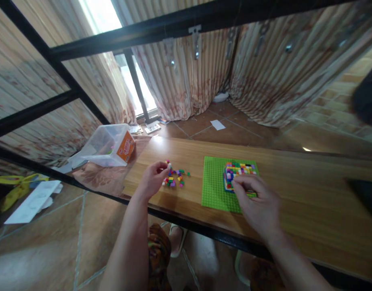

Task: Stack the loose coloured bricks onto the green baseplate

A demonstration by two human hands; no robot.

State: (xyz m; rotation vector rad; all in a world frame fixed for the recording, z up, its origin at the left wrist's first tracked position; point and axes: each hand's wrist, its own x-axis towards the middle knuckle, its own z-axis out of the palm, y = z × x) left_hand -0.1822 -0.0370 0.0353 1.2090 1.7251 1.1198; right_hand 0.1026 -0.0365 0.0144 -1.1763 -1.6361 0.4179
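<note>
A green studded baseplate (211, 182) lies on the wooden table. On it stands a low block built of many-coloured toy bricks (231, 169), partly covered by my right hand. My right hand (260, 198) is closed, thumb and fingers together at the block's near side; anything between the fingertips is hidden. To the left, my left hand (152, 180) is pinched over a scatter of loose toy bricks (172, 180). A small whitish toy brick (169, 165) shows at its fingertips.
A clear plastic bin (107, 139) with an orange label stands beyond the table's left end. The wooden table (301, 186) has a dark front edge. Black metal bars (161, 30) cross in front of curtains. A dark flat object (366, 198) sits at the right.
</note>
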